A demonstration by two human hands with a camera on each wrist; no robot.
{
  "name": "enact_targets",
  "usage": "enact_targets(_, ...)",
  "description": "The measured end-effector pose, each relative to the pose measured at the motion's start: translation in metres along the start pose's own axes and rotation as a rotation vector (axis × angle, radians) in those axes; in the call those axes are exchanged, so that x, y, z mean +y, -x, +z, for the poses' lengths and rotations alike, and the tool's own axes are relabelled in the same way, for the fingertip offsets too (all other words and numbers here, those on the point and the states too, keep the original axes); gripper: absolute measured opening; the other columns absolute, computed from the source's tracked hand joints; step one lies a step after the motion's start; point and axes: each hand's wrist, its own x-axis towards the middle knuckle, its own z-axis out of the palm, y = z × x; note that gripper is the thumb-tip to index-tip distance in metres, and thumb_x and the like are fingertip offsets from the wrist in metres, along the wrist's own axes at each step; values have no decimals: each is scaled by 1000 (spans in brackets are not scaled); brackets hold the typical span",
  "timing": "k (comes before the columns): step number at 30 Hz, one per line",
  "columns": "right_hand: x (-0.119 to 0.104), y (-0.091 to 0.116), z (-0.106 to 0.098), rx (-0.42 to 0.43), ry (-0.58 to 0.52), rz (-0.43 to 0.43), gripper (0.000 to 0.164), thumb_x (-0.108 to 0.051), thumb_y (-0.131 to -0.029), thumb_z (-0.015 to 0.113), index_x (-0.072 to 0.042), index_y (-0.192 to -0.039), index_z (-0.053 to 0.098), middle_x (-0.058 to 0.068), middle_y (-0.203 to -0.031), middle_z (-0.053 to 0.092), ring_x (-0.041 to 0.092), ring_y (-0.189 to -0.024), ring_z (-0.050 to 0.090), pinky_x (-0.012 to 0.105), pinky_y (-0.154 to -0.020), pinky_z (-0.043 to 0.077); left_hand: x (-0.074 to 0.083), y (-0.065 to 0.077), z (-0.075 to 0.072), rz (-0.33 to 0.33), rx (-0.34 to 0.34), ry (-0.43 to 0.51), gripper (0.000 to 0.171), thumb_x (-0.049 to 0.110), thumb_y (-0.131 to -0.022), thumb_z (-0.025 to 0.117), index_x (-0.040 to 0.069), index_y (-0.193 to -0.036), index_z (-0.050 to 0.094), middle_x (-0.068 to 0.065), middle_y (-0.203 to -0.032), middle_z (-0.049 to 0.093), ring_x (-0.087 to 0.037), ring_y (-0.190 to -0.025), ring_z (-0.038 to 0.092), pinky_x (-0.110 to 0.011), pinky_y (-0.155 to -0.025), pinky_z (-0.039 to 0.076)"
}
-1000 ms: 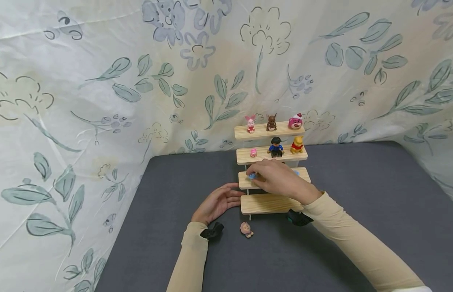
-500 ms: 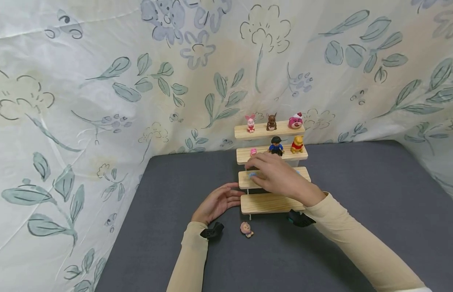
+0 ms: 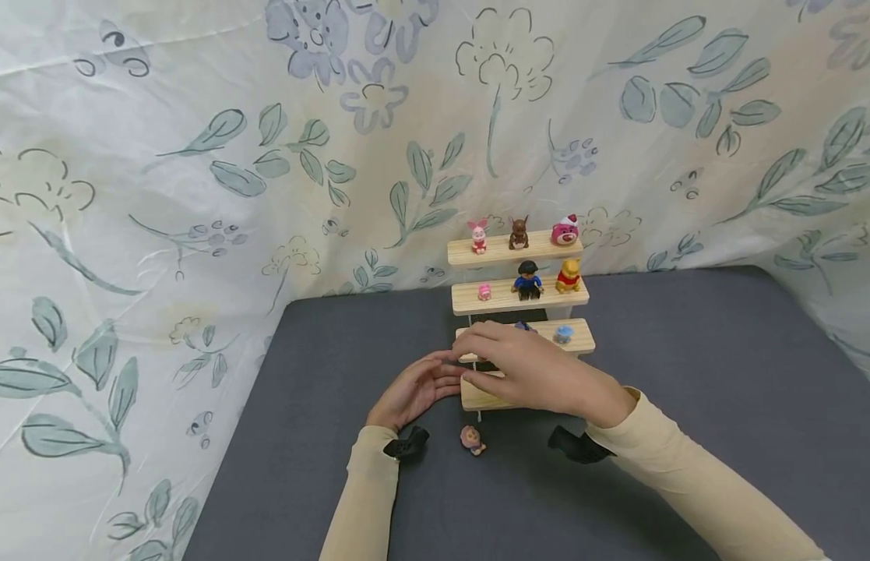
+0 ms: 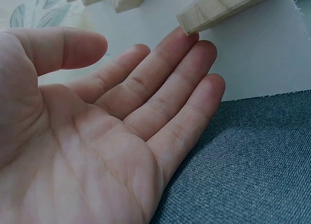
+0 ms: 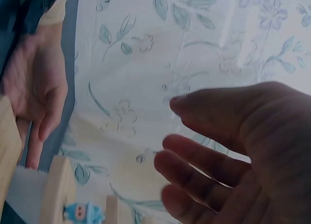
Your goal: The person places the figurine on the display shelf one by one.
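A four-tier wooden display stand point(image 3: 477, 399) holds small toy figures. My right hand point(image 3: 529, 370) hovers before its two lower tiers, thumb and fingers apart with nothing between them. In the right wrist view a light-blue figure point(image 5: 83, 213) sits on a tier; the head view hides it behind that hand. Further right on the third tier from the top are a dark-blue figure point(image 3: 525, 326), partly covered, and another light-blue figure point(image 3: 563, 334). My left hand point(image 3: 417, 389), palm up and fingers extended, has its fingertips at the bottom tier's left end point(image 4: 192, 27).
A pinkish figure point(image 3: 472, 439) lies on the dark grey table point(image 3: 322, 351) before the stand. The top tier bears a piglet, a brown figure and a pink bear. Below are a small pink figure, a black-capped figure and a yellow bear. Floral fabric point(image 3: 378, 171) hangs behind.
My right hand has let go of the light-blue figure on the third tier and drawn back toward me, uncovering the dark-blue one. My left hand has stayed in place.
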Motion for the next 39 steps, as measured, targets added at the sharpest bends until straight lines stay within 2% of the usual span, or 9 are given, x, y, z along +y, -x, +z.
enact_targets(4, -9, 4, 1, -76, -53, -7, 27, -24, -98, 70, -20, -124, 66, -3, -125, 65, 9, -107, 63, 28, -85, 57, 0, 0, -1, 0, -7, 5, 36, 19, -113, 28, 10, -143, 46, -4, -131, 64, -17, -123, 63, -31, -106, 53)
enact_targets(8, -13, 8, 6, -128, -91, -10, 26, -25, -99, 68, -22, -124, 66, -5, -122, 65, 8, -97, 62, 24, -79, 55, 1, 1, -1, -19, 30, 15, 35, 20, -113, 29, 8, -144, 42, -4, -127, 66, -16, -119, 65, -30, -103, 54)
enact_targets(13, -13, 14, 17, -198, -185, 19, 21, -24, -102, 62, -23, -123, 66, -7, -120, 65, -1, -83, 58, 20, -75, 53, 1, 0, 0, -38, 71, -3, 37, 22, -112, 33, 7, -146, 39, -7, -126, 63, -17, -114, 64, -29, -96, 55)
enact_targets(17, -11, 21, 29, -224, -239, 28, 19, -23, -103, 61, -22, -121, 66, -8, -116, 64, -3, -79, 54, 19, -76, 53, 2, 0, 1, -45, 89, -9, 40, 22, -112, 35, 5, -148, 37, -7, -127, 61, -18, -117, 63, -30, -100, 54)
enact_targets(21, -9, 32, 44, -229, -286, 51, 18, -23, -103, 62, -24, -120, 66, -8, -113, 64, -2, -88, 54, 21, -81, 53, 1, -1, 2, -49, 101, -2, 42, 22, -111, 36, 4, -149, 36, -8, -125, 62, -19, -118, 64, -31, -102, 54)
enact_targets(27, -5, 49, 66, -222, -292, 87, 15, -28, -103, 60, -29, -117, 66, -7, -112, 66, 2, -97, 58, 22, -86, 54, 0, -2, 1, -50, 104, 6, 39, 22, -111, 37, 5, -146, 40, -8, -124, 63, -20, -118, 65, -33, -103, 55)
enact_targets(34, -1, 62, 81, -207, -213, 83, 21, -29, -102, 62, -21, -121, 69, -11, -119, 65, 7, -107, 63, 26, -91, 56, 0, -2, 1, -38, 92, 11, 36, 23, -111, 38, 7, -143, 44, -10, -126, 64, -21, -120, 64, -34, -104, 54)
enact_targets(39, 1, 65, 87, -185, -166, 65, 21, -27, -101, 63, -21, -121, 68, -10, -122, 65, 5, -111, 62, 28, -92, 56, 0, -2, 2, -28, 92, 15, 36, 22, -111, 37, 7, -142, 45, -11, -127, 63, -22, -120, 65, -34, -104, 55)
